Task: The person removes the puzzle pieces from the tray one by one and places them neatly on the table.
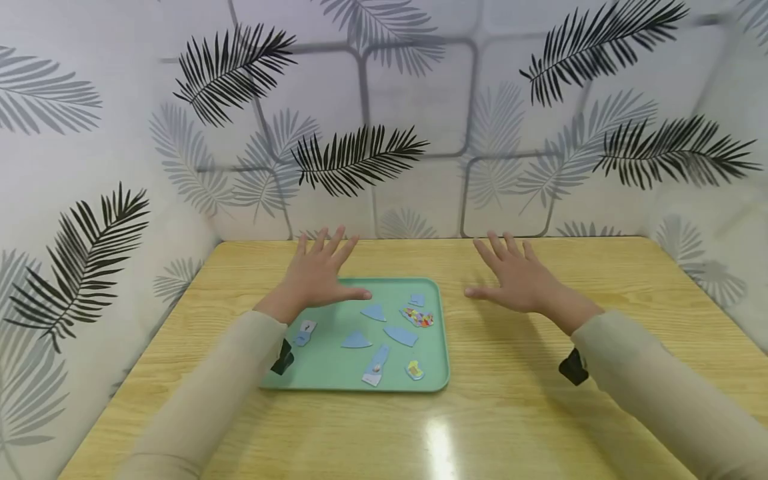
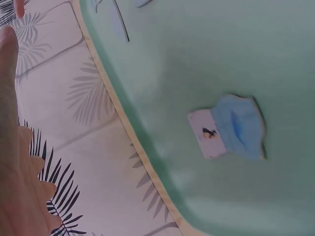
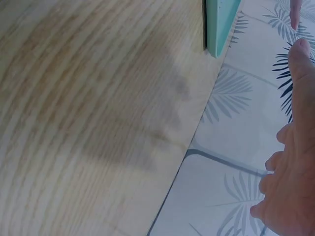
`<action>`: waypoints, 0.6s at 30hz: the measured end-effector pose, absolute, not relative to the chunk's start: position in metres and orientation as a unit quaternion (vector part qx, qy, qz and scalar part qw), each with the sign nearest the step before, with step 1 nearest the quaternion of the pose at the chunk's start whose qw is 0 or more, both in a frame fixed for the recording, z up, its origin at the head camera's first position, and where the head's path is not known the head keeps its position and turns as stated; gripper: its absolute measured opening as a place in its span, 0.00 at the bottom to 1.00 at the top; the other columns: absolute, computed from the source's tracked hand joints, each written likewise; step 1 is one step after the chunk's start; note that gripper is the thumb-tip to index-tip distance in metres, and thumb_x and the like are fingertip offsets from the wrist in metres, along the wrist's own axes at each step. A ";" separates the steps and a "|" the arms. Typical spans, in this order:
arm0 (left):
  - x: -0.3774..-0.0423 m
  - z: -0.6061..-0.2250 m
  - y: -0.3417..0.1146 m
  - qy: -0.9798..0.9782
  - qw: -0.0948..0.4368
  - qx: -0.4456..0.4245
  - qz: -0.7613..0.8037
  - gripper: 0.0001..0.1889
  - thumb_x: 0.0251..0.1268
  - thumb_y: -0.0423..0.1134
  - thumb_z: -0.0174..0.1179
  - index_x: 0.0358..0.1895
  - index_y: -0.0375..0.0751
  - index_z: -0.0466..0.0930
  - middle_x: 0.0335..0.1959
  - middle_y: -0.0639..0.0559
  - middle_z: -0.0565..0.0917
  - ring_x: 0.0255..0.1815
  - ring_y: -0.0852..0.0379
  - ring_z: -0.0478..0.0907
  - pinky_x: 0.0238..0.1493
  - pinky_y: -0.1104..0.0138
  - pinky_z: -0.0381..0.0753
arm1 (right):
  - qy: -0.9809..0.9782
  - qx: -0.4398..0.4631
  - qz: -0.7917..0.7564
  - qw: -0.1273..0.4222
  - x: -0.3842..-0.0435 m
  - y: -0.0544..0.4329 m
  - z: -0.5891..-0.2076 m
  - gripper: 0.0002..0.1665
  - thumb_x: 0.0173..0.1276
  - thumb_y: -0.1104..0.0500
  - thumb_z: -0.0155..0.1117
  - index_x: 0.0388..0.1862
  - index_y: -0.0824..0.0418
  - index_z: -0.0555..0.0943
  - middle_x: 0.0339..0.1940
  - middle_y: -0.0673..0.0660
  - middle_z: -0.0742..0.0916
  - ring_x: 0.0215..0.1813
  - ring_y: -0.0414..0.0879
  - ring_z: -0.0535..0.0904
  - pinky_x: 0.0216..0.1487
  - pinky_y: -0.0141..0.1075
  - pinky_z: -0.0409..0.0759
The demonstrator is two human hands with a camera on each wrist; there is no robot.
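My left hand [image 1: 318,277] hovers over the back left of a green tray [image 1: 336,381], fingers spread and thumb pointing right, holding nothing. To the right of the tray, my right hand [image 1: 519,280] is held above the wooden table with spread fingers and nothing in it. Flat cut-out pieces lie scattered on the tray: several are plain light blue, like this blue piece [image 1: 401,335]. One is a multicoloured piece [image 1: 417,317], another a small yellow piece [image 1: 415,370]. Below the left hand lies a blue-and-white piece [image 2: 231,128] with a small dark print.
The wooden table [image 1: 516,413] runs back to a wall [image 1: 420,200] covered in leaf-patterned paper, with more such wall on both sides. The tray has a low raised rim and sits left of the table's middle.
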State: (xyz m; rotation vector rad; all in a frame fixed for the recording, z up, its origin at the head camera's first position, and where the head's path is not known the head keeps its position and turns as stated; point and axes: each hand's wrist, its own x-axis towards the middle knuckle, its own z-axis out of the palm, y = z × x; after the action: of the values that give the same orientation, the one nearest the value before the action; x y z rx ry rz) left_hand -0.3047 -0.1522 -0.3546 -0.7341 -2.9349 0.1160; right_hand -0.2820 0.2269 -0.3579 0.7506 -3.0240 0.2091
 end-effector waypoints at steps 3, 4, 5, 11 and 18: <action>-0.301 -0.355 -0.159 -0.963 0.069 -0.259 0.031 0.58 0.51 0.81 0.47 0.79 0.52 0.38 0.78 0.44 0.43 0.76 0.37 0.41 0.69 0.39 0.36 | -0.963 0.255 0.084 0.019 -0.281 0.224 -0.358 0.58 0.67 0.28 0.51 0.80 0.61 0.44 0.77 0.70 0.48 0.75 0.69 0.40 0.68 0.65 0.37; -0.300 -0.355 -0.161 -0.961 0.074 -0.263 0.030 0.58 0.51 0.81 0.47 0.79 0.52 0.39 0.78 0.44 0.44 0.76 0.37 0.43 0.69 0.39 0.37 | -0.962 0.259 0.087 0.023 -0.281 0.223 -0.359 0.57 0.67 0.29 0.52 0.80 0.62 0.45 0.77 0.70 0.49 0.75 0.69 0.42 0.68 0.64 0.39; -0.298 -0.355 -0.163 -0.960 0.079 -0.267 0.026 0.58 0.51 0.81 0.48 0.79 0.51 0.40 0.78 0.44 0.45 0.76 0.38 0.44 0.69 0.39 0.38 | -0.960 0.262 0.091 0.027 -0.281 0.222 -0.360 0.57 0.67 0.29 0.53 0.79 0.62 0.45 0.77 0.70 0.50 0.75 0.69 0.43 0.69 0.64 0.41; -0.285 -0.356 -0.180 -0.956 0.109 -0.272 0.007 0.57 0.50 0.78 0.54 0.78 0.46 0.51 0.76 0.41 0.55 0.72 0.41 0.57 0.66 0.39 0.53 | -0.950 0.273 0.150 0.031 -0.279 0.216 -0.369 0.57 0.65 0.30 0.57 0.79 0.61 0.49 0.76 0.68 0.56 0.74 0.66 0.52 0.68 0.62 0.52; -0.274 -0.360 -0.204 -0.964 0.112 -0.240 -0.006 0.56 0.48 0.77 0.57 0.76 0.43 0.56 0.72 0.39 0.63 0.67 0.40 0.65 0.60 0.43 0.64 | -0.934 0.271 0.231 0.027 -0.274 0.204 -0.385 0.55 0.62 0.34 0.65 0.78 0.60 0.56 0.75 0.62 0.63 0.73 0.60 0.59 0.68 0.56 0.59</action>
State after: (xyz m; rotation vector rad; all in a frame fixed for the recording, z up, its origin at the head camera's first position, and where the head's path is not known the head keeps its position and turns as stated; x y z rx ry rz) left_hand -0.2741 -0.2035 -0.3597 -0.7053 -2.8315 -0.0179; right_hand -0.2742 0.2040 -0.3848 0.8363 -2.8858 0.7140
